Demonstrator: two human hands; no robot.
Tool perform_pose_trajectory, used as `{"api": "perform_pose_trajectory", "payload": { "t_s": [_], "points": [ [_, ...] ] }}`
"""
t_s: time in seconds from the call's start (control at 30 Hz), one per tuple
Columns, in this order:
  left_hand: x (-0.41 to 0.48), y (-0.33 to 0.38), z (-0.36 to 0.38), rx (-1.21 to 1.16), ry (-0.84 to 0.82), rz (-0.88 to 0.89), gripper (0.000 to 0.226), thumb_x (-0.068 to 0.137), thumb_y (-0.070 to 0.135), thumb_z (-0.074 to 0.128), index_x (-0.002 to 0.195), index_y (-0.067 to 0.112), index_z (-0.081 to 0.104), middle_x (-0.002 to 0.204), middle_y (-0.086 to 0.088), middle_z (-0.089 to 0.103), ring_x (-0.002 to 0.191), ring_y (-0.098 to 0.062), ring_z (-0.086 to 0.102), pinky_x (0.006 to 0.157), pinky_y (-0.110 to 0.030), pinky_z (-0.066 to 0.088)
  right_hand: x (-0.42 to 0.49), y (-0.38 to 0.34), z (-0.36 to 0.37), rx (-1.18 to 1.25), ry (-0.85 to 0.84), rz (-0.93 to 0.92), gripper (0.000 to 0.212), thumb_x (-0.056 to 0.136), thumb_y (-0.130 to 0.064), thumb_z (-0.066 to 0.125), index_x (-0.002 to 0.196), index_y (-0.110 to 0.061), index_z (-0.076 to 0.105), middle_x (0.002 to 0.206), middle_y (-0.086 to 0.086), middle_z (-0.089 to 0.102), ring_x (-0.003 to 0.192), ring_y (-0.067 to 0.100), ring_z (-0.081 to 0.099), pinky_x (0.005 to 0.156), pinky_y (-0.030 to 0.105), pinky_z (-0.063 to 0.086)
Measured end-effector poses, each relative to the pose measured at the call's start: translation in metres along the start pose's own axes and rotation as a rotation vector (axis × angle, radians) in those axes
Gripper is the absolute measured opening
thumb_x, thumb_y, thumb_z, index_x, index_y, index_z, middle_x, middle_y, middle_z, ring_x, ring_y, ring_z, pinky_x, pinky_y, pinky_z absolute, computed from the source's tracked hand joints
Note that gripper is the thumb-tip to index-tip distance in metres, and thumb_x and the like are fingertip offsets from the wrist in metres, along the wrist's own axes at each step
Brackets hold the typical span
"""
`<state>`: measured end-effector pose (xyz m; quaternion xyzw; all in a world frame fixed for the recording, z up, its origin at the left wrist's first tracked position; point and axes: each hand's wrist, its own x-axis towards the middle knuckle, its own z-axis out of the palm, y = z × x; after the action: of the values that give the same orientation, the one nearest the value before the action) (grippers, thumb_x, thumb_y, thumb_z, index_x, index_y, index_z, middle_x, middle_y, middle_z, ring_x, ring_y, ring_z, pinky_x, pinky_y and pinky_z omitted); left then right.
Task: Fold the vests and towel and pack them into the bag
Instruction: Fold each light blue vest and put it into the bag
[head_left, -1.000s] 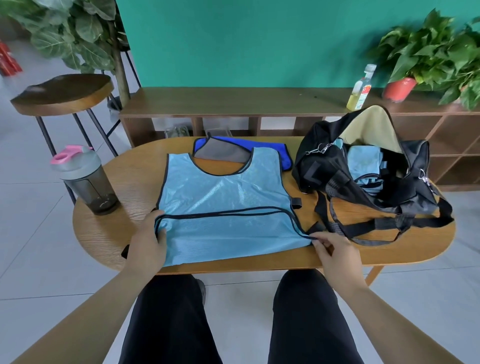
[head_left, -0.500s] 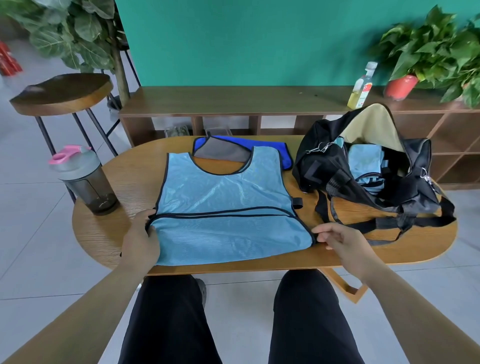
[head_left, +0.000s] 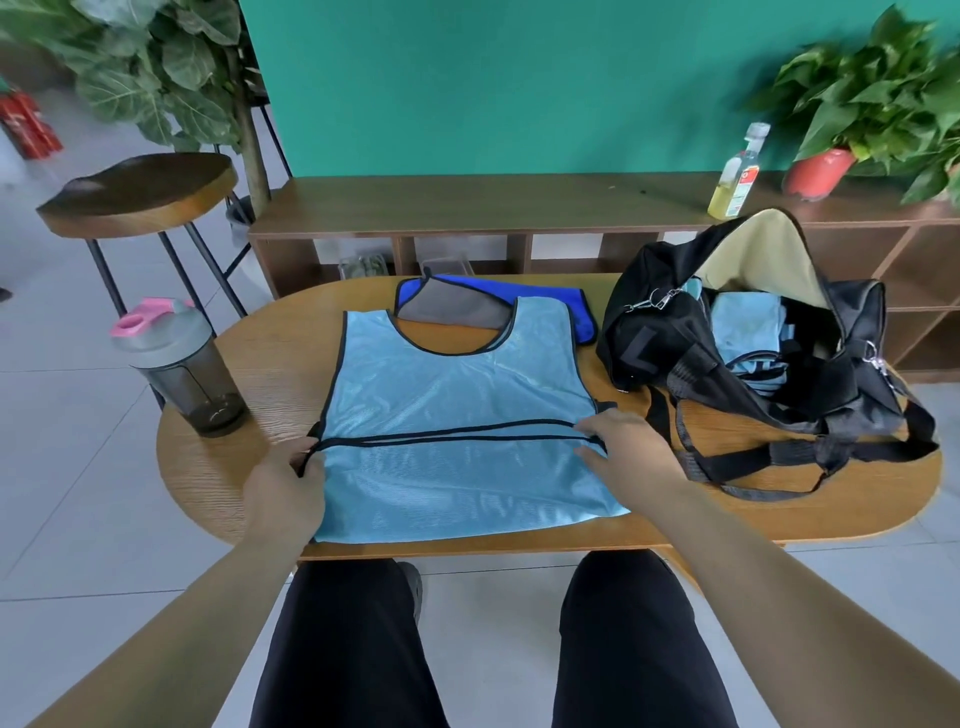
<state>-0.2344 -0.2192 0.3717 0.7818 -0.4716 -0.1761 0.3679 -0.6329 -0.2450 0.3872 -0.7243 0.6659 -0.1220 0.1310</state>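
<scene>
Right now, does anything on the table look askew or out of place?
Only the light blue vest: its folded-up bottom hem lies unevenly, the two black edges splitting apart toward the right hand. Nothing looks spilled or damaged.

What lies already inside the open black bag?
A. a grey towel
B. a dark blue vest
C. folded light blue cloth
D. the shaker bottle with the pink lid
C: folded light blue cloth shows in the opening of the black bag, while the grey towel and the dark blue vest lie on the table.
</scene>
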Motion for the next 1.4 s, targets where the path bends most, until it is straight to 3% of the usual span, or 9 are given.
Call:
{"api": "perform_pose_trajectory", "payload": {
  "t_s": [0.1, 0.27, 0.4, 0.53, 0.63, 0.7, 1.07, 1.23, 1.4],
  "points": [
    [0.004, 0.001, -0.001, 0.003, -0.023, -0.047, 0.028, 0.107, 0.02, 0.057, 0.133, 0.016, 0.067, 0.123, -0.008, 0.07, 0.099, -0.02, 0.056, 0.088, -0.036, 0.049, 0.02, -0.006, -0.001, -0.136, -0.123, 0.104, 0.043, 0.102, -0.039, 0.065, 0.143, -0.027, 0.057, 0.136, 0.004, 0.051, 0.111, 0.023, 0.059, 0.087, 0.035, 0.054],
    [0.008, 0.0, -0.003, -0.049, -0.056, -0.054, 0.028, 0.106, 0.018, 0.056, 0.132, 0.021, 0.065, 0.111, 0.002, 0.064, 0.097, -0.017, 0.056, 0.082, -0.03, 0.045, 0.035, -0.009, -0.008, -0.223, -0.078, 0.245, 0.009, 0.098, -0.016, 0.069, 0.104, -0.022, 0.069, 0.097, 0.003, 0.063, 0.076, 0.023, 0.065, 0.066, 0.037, 0.061],
    [0.011, -0.006, -0.001, -0.059, -0.081, -0.007, 0.028, 0.102, 0.02, 0.064, 0.128, 0.028, 0.065, 0.099, 0.008, 0.066, 0.085, -0.008, 0.06, 0.069, -0.022, 0.045, 0.042, -0.009, -0.009, -0.314, -0.144, 0.263, 0.027, 0.09, -0.001, 0.067, 0.078, -0.025, 0.062, 0.079, 0.001, 0.056, 0.061, 0.018, 0.049, 0.046, 0.026, 0.039],
    [0.009, -0.008, 0.003, -0.044, -0.055, 0.022, 0.027, 0.098, 0.024, 0.071, 0.124, 0.029, 0.066, 0.097, 0.009, 0.067, 0.089, -0.015, 0.062, 0.073, -0.029, 0.047, 0.046, -0.012, -0.009, -0.4, -0.134, 0.247, 0.026, 0.1, -0.007, 0.063, 0.124, -0.016, 0.063, 0.125, 0.01, 0.058, 0.084, 0.016, 0.052, 0.069, 0.026, 0.044],
    [0.01, -0.008, 0.005, -0.049, -0.041, 0.022, 0.025, 0.099, 0.024, 0.07, 0.123, 0.029, 0.067, 0.099, 0.007, 0.067, 0.091, -0.016, 0.062, 0.074, -0.026, 0.045, 0.044, -0.009, -0.01, -0.411, -0.141, 0.175, 0.017, 0.103, -0.01, 0.055, 0.117, -0.009, 0.064, 0.104, 0.008, 0.059, 0.097, 0.027, 0.064, 0.073, 0.031, 0.046],
    [0.009, -0.007, 0.005, -0.05, -0.029, 0.034, 0.024, 0.101, 0.021, 0.067, 0.123, 0.029, 0.067, 0.097, 0.009, 0.065, 0.088, -0.012, 0.058, 0.07, -0.02, 0.041, 0.043, -0.01, -0.011, -0.43, -0.121, 0.193, 0.016, 0.101, -0.008, 0.059, 0.115, -0.011, 0.066, 0.092, 0.003, 0.056, 0.08, 0.019, 0.06, 0.061, 0.025, 0.044],
    [0.012, -0.014, 0.011, -0.029, 0.043, -0.033, 0.016, 0.107, 0.016, 0.052, 0.116, 0.023, 0.062, 0.101, 0.005, 0.063, 0.083, -0.014, 0.053, 0.065, -0.026, 0.038, 0.05, -0.013, 0.028, 0.105, 0.142, 0.259, 0.021, 0.108, -0.018, 0.053, 0.122, -0.021, 0.068, 0.121, 0.005, 0.061, 0.09, 0.019, 0.06, 0.066, 0.027, 0.046],
    [0.012, -0.017, 0.011, -0.068, 0.066, -0.03, 0.015, 0.107, 0.013, 0.049, 0.116, 0.02, 0.059, 0.099, 0.001, 0.064, 0.089, -0.023, 0.057, 0.079, -0.035, 0.041, 0.044, -0.009, 0.035, 0.195, 0.241, 0.31, 0.027, 0.106, -0.012, 0.051, 0.127, -0.023, 0.064, 0.127, 0.004, 0.057, 0.099, 0.021, 0.058, 0.082, 0.041, 0.058],
    [0.01, -0.015, 0.011, -0.086, 0.07, -0.025, 0.018, 0.104, 0.016, 0.057, 0.121, 0.02, 0.06, 0.096, 0.004, 0.065, 0.087, -0.021, 0.058, 0.079, -0.035, 0.042, 0.044, -0.006, 0.042, 0.11, 0.162, 0.246, 0.026, 0.105, -0.022, 0.058, 0.129, -0.023, 0.066, 0.122, 0.002, 0.057, 0.102, 0.022, 0.059, 0.083, 0.039, 0.059]
  ]
}}
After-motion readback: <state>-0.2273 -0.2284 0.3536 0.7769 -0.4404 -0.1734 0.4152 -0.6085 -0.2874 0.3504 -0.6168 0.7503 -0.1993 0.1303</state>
